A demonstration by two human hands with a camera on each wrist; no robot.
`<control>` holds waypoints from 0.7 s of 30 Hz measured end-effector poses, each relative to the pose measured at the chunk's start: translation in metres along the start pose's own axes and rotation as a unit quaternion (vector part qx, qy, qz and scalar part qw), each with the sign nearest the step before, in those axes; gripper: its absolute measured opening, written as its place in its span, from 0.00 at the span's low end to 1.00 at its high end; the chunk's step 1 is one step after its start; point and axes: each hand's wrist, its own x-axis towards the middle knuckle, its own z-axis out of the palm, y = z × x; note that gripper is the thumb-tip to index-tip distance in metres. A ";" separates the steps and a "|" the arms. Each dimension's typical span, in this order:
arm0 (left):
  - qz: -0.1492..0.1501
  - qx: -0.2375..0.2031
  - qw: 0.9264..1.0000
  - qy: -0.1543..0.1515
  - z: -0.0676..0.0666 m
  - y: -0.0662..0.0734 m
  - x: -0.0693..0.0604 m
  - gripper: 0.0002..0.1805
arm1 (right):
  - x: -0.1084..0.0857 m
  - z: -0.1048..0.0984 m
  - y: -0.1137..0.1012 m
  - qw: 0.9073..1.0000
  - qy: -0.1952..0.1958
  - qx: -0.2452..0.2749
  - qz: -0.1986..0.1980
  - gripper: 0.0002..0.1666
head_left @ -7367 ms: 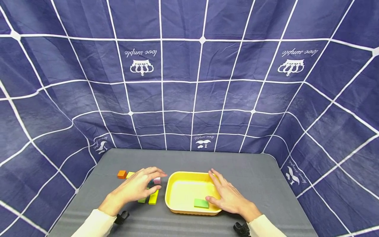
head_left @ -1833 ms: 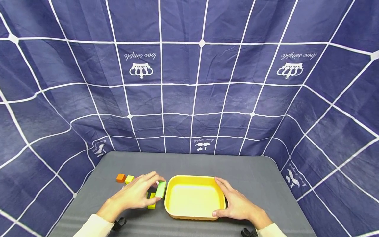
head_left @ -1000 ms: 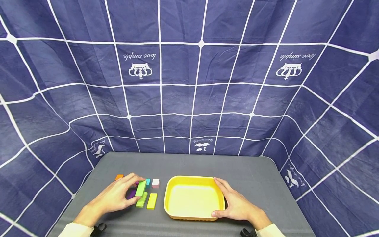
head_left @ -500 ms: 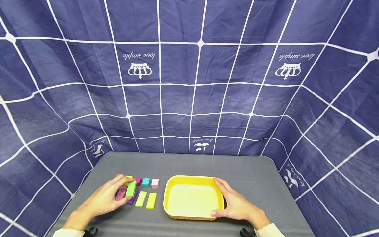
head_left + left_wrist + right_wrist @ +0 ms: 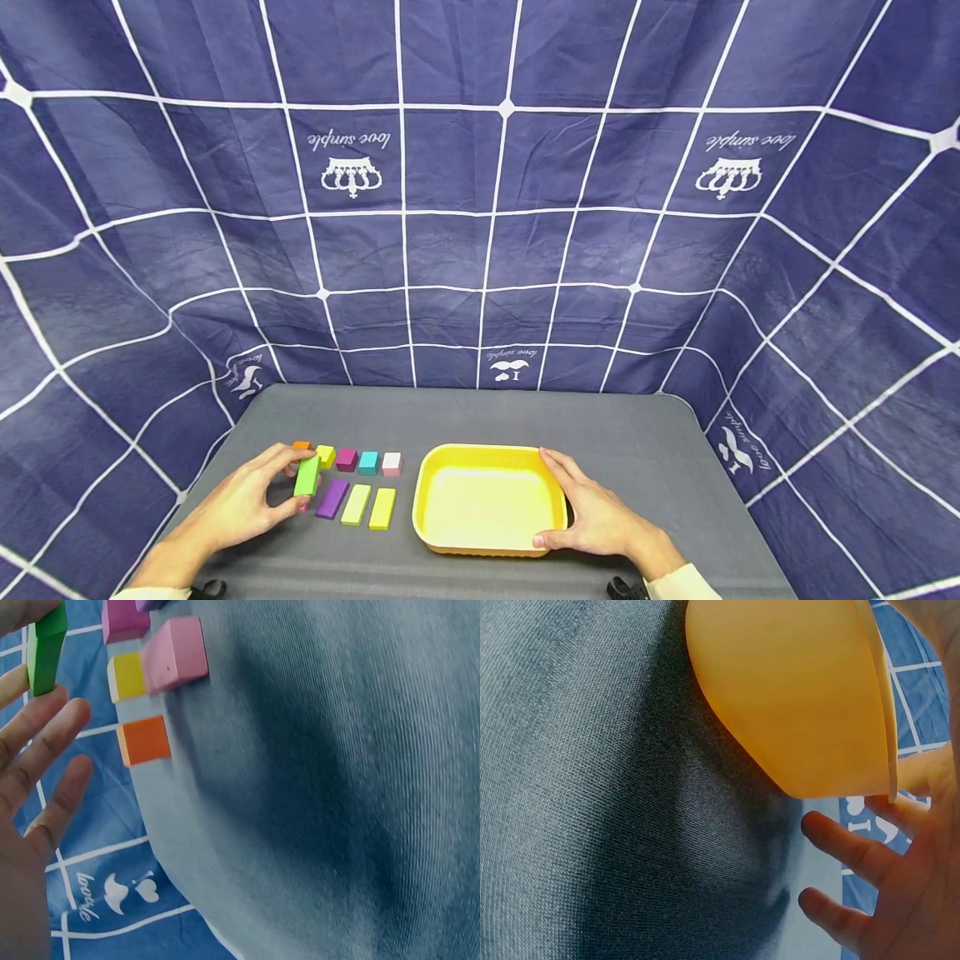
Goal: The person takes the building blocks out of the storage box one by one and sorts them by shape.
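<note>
My left hand (image 5: 238, 505) pinches a green rectangular block (image 5: 307, 476) between thumb and fingertips, at the left end of the block rows. In the left wrist view the green block (image 5: 46, 649) is held clear of the grey cloth, the other fingers spread. Partly hidden below it lies a pink block (image 5: 176, 654). Purple (image 5: 332, 498), pale green (image 5: 356, 505) and yellow (image 5: 382, 509) oblong blocks lie to its right. My right hand (image 5: 600, 517) grips the right end of a yellow tray (image 5: 487, 552), thumb at the near corner, fingers at the far one. Inside, the tray is bare.
Behind the oblong blocks runs a row of cubes: orange (image 5: 144, 740), yellow (image 5: 326, 456), magenta (image 5: 347, 459), teal (image 5: 368, 462) and pinkish white (image 5: 392, 463). Grey cloth (image 5: 600, 425) covers the table. A blue curtain (image 5: 450, 250) with white lines surrounds its back and sides.
The green block was in the tray at first; my left hand has taken it out and carried it left over the oblong blocks. My right hand has shifted slightly and stays at the tray's right end.
</note>
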 end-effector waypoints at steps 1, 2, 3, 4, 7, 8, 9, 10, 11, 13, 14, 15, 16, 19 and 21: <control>-0.002 -0.001 1.000 0.000 -0.001 -0.002 -0.001 0.40 | 0.000 0.000 0.000 1.000 -0.001 0.000 0.001 0.81; -0.005 -0.002 1.000 0.000 -0.001 -0.003 -0.002 0.40 | 0.000 0.000 0.000 1.000 -0.002 -0.001 0.002 0.81; -0.007 -0.002 1.000 0.000 -0.002 -0.005 -0.003 0.40 | 0.000 0.000 0.000 1.000 -0.002 -0.002 0.003 0.81; -0.010 -0.003 1.000 0.001 -0.003 -0.006 -0.004 0.40 | 0.000 0.000 0.000 1.000 -0.003 -0.003 0.003 0.80; -0.015 -0.007 1.000 0.007 -0.003 -0.011 -0.008 0.39 | 0.000 0.000 -0.001 1.000 -0.003 -0.006 0.002 0.81; -0.016 -0.008 1.000 0.009 -0.004 -0.013 -0.009 0.39 | 0.000 0.000 -0.001 1.000 -0.002 -0.006 0.001 0.81; -0.015 -0.010 1.000 0.011 -0.004 -0.014 -0.011 0.39 | 0.000 0.000 0.000 1.000 -0.002 -0.006 0.000 0.81; -0.014 -0.010 1.000 0.014 -0.003 -0.016 -0.012 0.39 | 0.000 0.000 0.000 1.000 -0.002 -0.005 -0.001 0.81; -0.012 -0.010 1.000 0.016 -0.003 -0.018 -0.013 0.39 | 0.000 0.000 0.000 1.000 -0.002 -0.005 -0.001 0.81; -0.010 -0.010 1.000 0.019 -0.003 -0.021 -0.015 0.39 | 0.000 0.000 0.000 1.000 -0.001 -0.002 -0.003 0.81; -0.010 -0.010 1.000 0.020 -0.003 -0.022 -0.016 0.40 | 0.000 0.000 0.000 1.000 -0.002 -0.002 -0.003 0.81; -0.011 -0.010 1.000 0.021 -0.003 -0.024 -0.017 0.40 | 0.000 0.000 0.001 1.000 -0.002 -0.002 -0.002 0.81; -0.011 -0.009 1.000 0.021 -0.003 -0.025 -0.018 0.40 | 0.000 0.000 0.001 1.000 -0.003 -0.002 -0.002 0.81; -0.016 -0.009 1.000 0.019 -0.003 -0.028 -0.020 0.40 | 0.000 0.000 0.001 1.000 -0.004 -0.002 0.000 0.81; -0.019 -0.012 1.000 0.017 -0.003 -0.031 -0.021 0.40 | 0.000 -0.001 0.001 1.000 -0.005 -0.003 0.001 0.81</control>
